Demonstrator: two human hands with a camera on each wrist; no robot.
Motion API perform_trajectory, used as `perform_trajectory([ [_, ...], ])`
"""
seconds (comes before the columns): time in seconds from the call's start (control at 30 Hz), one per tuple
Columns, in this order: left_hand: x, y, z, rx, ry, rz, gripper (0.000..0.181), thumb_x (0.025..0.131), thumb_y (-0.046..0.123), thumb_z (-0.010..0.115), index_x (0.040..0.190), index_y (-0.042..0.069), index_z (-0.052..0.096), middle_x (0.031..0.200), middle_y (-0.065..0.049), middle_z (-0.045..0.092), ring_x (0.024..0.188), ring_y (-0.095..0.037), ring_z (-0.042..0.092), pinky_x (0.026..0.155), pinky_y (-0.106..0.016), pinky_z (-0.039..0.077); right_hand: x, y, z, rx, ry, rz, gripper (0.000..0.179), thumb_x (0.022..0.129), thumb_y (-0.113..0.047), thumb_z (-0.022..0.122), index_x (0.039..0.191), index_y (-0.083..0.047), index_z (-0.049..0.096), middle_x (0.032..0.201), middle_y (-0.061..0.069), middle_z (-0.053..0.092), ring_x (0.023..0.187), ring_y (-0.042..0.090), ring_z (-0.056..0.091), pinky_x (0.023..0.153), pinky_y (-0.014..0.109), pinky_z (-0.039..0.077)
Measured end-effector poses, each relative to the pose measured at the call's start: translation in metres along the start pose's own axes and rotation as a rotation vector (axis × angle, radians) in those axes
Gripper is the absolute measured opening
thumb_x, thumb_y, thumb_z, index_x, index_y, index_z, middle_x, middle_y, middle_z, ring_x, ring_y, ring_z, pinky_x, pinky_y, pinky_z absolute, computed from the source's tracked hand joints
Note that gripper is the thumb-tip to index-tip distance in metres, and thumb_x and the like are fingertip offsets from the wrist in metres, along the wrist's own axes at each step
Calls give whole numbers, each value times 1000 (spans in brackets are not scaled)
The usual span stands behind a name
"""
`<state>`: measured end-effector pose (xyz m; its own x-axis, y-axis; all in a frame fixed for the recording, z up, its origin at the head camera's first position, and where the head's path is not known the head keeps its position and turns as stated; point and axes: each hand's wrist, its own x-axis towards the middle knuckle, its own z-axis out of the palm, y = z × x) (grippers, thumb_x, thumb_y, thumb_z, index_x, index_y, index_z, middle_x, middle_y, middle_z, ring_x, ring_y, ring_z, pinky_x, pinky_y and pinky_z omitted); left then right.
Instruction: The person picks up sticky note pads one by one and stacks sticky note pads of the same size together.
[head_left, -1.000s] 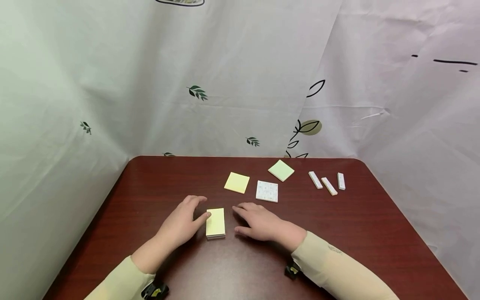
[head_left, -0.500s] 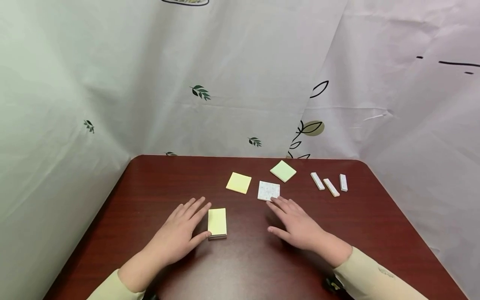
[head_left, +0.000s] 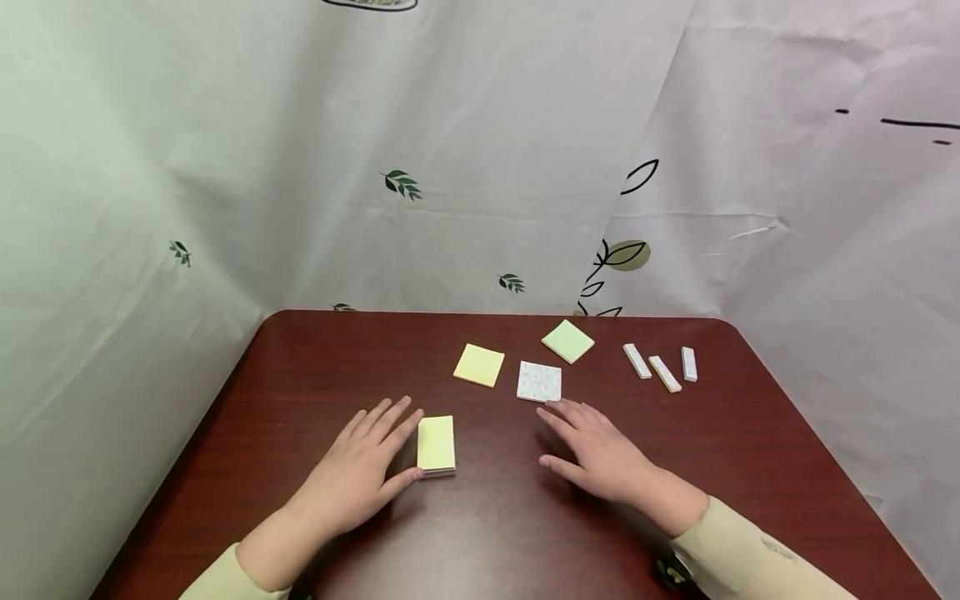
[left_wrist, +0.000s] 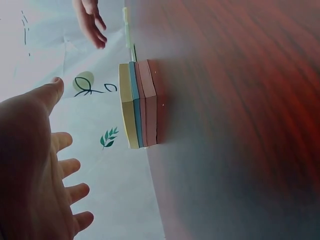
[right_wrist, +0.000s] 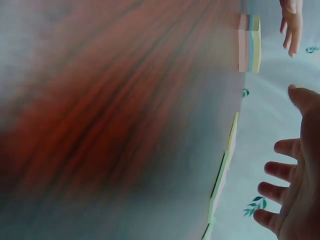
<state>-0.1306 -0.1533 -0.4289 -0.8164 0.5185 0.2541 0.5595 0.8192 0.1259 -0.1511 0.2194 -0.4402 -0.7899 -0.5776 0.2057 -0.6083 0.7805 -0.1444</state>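
Observation:
A neat stack of sticky note pads (head_left: pixel 436 442), yellow on top, lies near the middle of the table. In the left wrist view, its side (left_wrist: pixel 145 117) shows a blue layer and pink layers beneath the yellow. My left hand (head_left: pixel 352 471) hovers or rests just left of the stack, fingers spread and straight, holding nothing; whether the thumb touches the stack is unclear. My right hand (head_left: pixel 603 454) is apart from the stack on the right, fingers extended, with nothing in its grasp. Its fingertips overlap the near edge of a white patterned note pad (head_left: pixel 538 381) in the head view.
Behind the stack lie a yellow sticky note pad (head_left: pixel 479 365) and a pale green one (head_left: pixel 567 342). Farther right are three small whitish bars, one of them (head_left: pixel 665 374) nearest the front. A printed white curtain (head_left: pixel 465 167) stands behind the dark red table (head_left: pixel 337 358).
My right hand has moved right, away from the stack, and my left hand has drawn slightly back with its fingers spreading. The stack stays in place; both hands barely move in the last half second.

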Motion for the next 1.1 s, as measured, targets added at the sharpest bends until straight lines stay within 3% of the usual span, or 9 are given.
perform_trajectory([
  [0.27, -3, 1, 1, 8, -5, -17, 73, 92, 53, 63, 152, 17, 42, 158, -7, 34, 144, -33, 32, 114, -55, 23, 31, 7, 7, 35, -34, 126, 55, 93, -36, 68, 137, -5, 58, 132, 14, 58, 124, 33, 53, 101, 52, 42],
  [0.67, -7, 1, 0, 25, -20, -36, 73, 93, 54, 61, 152, 18, 41, 159, -6, 32, 145, -32, 30, 115, -54, 22, 72, 31, 16, 55, -118, 349, 58, 94, -36, 65, 138, 0, 54, 135, 19, 53, 126, 37, 49, 99, 55, 42],
  [1.1, -7, 1, 0, 36, -27, -35, 73, 93, 54, 61, 152, 17, 41, 159, -7, 33, 144, -33, 32, 115, -54, 24, 95, 55, 22, 76, -212, 420, 69, 92, -40, 62, 144, 2, 46, 145, 23, 44, 133, 43, 41, 104, 59, 35],
])
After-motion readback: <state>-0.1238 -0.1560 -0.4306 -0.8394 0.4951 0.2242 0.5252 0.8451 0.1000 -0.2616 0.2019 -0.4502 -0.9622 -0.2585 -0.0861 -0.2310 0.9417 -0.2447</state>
